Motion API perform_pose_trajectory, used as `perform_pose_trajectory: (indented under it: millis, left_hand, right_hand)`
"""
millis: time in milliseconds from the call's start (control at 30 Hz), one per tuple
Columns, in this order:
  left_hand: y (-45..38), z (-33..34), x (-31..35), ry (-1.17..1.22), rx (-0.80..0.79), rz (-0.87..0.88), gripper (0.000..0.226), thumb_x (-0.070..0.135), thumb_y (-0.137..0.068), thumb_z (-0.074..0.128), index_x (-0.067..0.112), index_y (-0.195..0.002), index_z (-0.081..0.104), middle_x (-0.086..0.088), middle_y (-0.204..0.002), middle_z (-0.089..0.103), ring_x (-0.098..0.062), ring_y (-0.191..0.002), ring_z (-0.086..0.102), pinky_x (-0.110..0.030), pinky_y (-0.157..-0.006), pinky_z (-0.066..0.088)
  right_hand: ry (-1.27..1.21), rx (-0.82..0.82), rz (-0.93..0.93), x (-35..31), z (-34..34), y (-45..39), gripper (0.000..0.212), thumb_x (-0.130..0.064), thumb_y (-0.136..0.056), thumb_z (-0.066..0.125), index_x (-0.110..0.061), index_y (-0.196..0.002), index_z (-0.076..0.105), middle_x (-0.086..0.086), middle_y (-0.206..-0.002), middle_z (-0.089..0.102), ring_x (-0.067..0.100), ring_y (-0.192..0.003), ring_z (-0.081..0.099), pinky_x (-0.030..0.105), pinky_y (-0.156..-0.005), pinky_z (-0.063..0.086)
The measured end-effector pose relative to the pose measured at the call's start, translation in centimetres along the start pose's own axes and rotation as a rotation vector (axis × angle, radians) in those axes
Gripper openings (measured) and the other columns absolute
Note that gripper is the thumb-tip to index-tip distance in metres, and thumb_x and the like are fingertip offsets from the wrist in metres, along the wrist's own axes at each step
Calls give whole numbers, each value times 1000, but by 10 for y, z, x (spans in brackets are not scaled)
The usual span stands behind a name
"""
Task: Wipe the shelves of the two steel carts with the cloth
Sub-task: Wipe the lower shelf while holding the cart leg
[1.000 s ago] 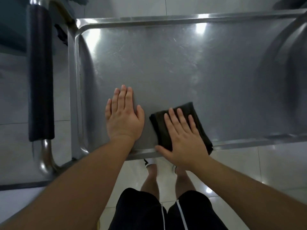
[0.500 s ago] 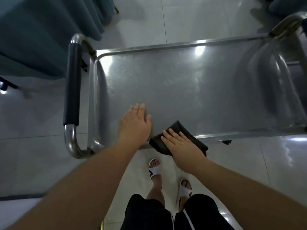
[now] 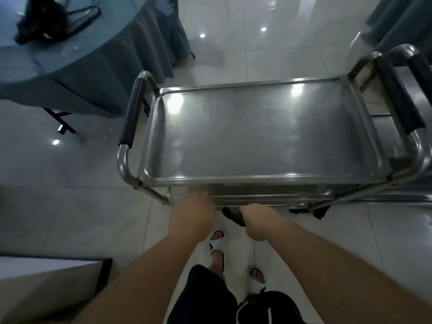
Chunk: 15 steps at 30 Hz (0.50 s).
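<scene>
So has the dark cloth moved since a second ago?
Yes. The cloth has come off the cart's top shelf, toward the person over its near rim, and is now below that rim, gripped by the right hand.

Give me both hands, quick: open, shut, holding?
Left hand: blurred by motion, cannot be told.
Right hand: gripping the cloth.

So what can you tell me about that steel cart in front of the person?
The steel cart looks like scuffed, shiny stainless metal. Its top shelf is a shallow rimmed tray, bare and reflecting ceiling lights. Tubular handles with black sleeves rise at both ends. A lower shelf edge shows beneath. It stands on pale tiles; whether the left hand touches it is unclear.
</scene>
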<state>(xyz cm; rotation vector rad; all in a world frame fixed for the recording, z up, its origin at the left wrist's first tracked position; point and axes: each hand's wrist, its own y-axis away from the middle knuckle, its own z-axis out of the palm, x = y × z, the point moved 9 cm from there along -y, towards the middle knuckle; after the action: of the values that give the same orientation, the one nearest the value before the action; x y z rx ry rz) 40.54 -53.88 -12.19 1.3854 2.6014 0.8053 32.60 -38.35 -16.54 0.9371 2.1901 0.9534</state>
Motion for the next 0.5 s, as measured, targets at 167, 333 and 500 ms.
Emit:
perform_pose_trajectory:
  millis: [167, 333, 500]
  left_hand:
    - [44, 14, -20, -20, -32, -42, 56, 48, -108, 28, 31, -161, 36, 6, -165, 39, -19, -151, 35, -46, -118, 32]
    - [50, 18, -52, -36, -37, -57, 55, 48, -108, 29, 30, -160, 38, 5, -162, 43, -19, -148, 38, -45, -115, 33]
    - [44, 31, -93, -63, -76, -11, 57, 48, -107, 29, 30, -161, 35, 5, -162, 42, -18, -148, 37, -44, -117, 33]
  right_hand:
    - [-29, -22, 4, -10, 17, 17, 42, -10, -92, 60, -15, -133, 54, 12, -128, 60, 32, -112, 62, 45, -98, 52]
    - [-102, 14, 4, -31, 22, 16, 37, -11, -91, 59, -15, -128, 56, 10, -116, 62, 30, -103, 62, 43, -91, 54]
    - [-153, 39, 31, -64, 30, 0, 29, -10, -92, 59, -15, -121, 56, 10, -112, 61, 29, -98, 62, 40, -84, 53]
